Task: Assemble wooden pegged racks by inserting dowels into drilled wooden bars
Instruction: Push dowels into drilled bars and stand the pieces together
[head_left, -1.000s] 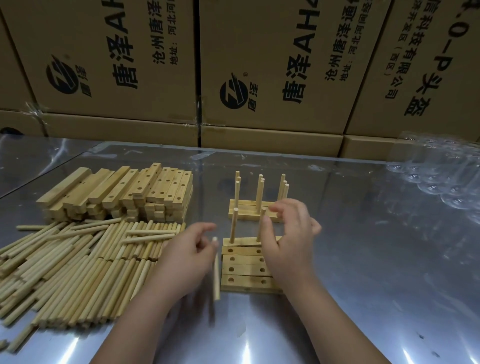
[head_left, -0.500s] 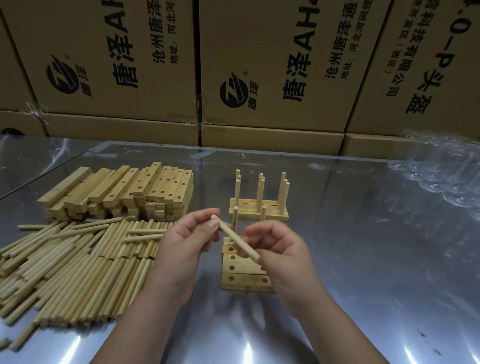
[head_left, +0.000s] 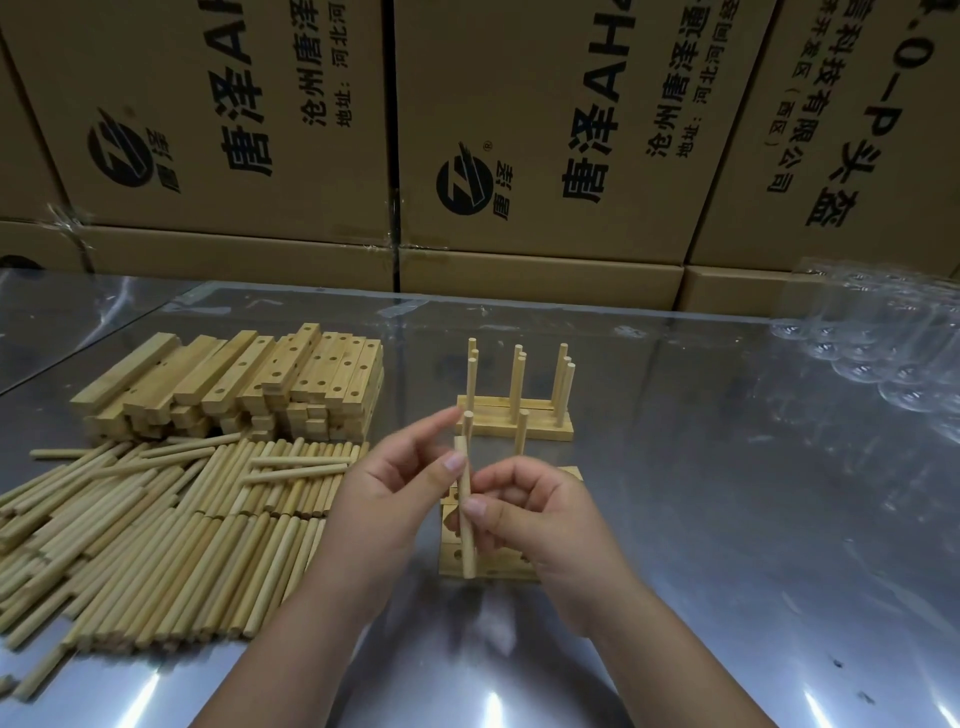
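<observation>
- A person's right hand (head_left: 540, 525) pinches a single dowel (head_left: 466, 512) at mid-length between thumb and curled fingers (head_left: 511, 480), holding it almost upright just above the steel tabletop (head_left: 727, 545).
- The left hand (head_left: 384, 499) lays its thumb on the dowel's upper part with the forefinger lifted clear. Whether its other fingers back the rod from behind cannot be seen.
- Directly beneath the hands lies a short row of drilled bars (head_left: 496, 566), packed side by side with their holes facing up.
- In the farthest of those bars two pegs (head_left: 522, 431) already stand. A free hole probably waits beside them, though the right hand covers that end.
- For a clean seating, the dowel likely wants to be brought truly vertical, its lower tip centred over the hole, then pressed straight down rather than rocked. A tilted entry could jam it or lever the loose bar out of the row.
- A hand steadying the bars would help, since nothing clamps them.
- Just beyond, a finished rack (head_left: 545, 430) stands with its pegs upright.
- To the left, loose dowels (head_left: 156, 545) lie heaped, with a stack of bars (head_left: 234, 384) behind them.
- Printed cartons (head_left: 234, 130) wall off the back, and clear plastic (head_left: 883, 364) sits at far right.
</observation>
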